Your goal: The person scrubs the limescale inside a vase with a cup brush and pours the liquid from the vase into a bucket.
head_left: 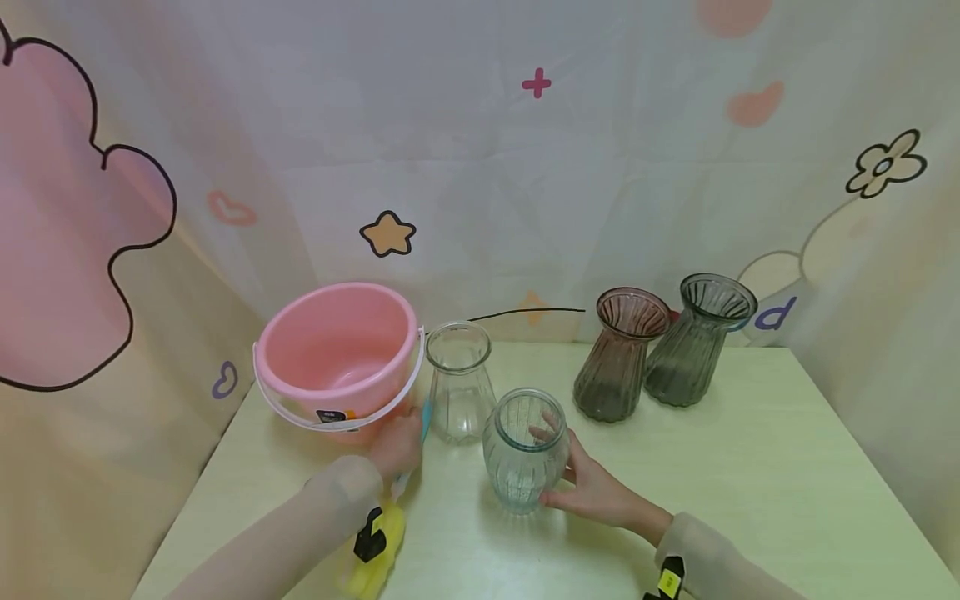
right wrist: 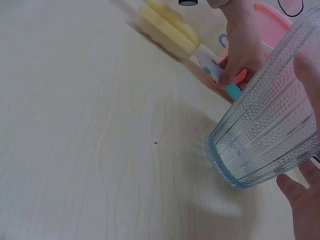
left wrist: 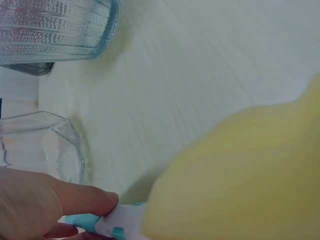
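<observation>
My left hand (head_left: 397,446) grips the white and teal handle of a sponge bottle brush (head_left: 384,546), in front of the pink bucket. Its yellow sponge head (left wrist: 240,175) points toward me, low over the table, and fills much of the left wrist view. The right hand (head_left: 596,492) holds a rounded, ribbed clear glass vase (head_left: 517,475) from its right side, thumb low and fingers round the far side. That vase is upright in the head view, and its pebbled wall (right wrist: 272,115) shows up close in the right wrist view.
A pink bucket (head_left: 315,325) with a white handle stands at the back left. Beside it is a flared clear glass vase (head_left: 459,408). Brown (head_left: 611,375) and grey (head_left: 684,358) ribbed vases stand at the back right. A patterned curtain (head_left: 480,200) hangs behind the pale table (head_left: 750,467).
</observation>
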The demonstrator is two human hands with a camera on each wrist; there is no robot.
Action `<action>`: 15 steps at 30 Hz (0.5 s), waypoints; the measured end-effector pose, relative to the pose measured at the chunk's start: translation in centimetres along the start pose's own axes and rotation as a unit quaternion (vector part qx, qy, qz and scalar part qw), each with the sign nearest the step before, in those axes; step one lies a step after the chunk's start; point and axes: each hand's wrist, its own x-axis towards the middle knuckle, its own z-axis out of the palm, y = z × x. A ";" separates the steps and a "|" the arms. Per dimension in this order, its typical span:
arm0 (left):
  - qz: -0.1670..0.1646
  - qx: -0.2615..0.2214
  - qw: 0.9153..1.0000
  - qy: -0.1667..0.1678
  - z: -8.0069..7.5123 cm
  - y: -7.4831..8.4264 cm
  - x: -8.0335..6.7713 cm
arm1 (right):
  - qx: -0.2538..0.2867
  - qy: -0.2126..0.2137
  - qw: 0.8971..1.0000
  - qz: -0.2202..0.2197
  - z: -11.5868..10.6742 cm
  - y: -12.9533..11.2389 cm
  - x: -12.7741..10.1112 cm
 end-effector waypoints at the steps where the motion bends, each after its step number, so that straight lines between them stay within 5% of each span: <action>1: -0.007 -0.002 1.000 -0.008 -0.3 0.2 -0.2 | 0.000 0.001 1.000 0.000 0.0 0.0 0.0; 9: -0.036 -0.022 0.999 -0.031 -0.9 1.0 -0.7 | -0.002 0.005 1.000 0.007 0.0 -0.1 0.0; 15: -0.028 -0.028 0.999 0.005 0.4 0.7 1.0 | 0.002 0.004 1.000 -0.003 0.1 0.0 0.0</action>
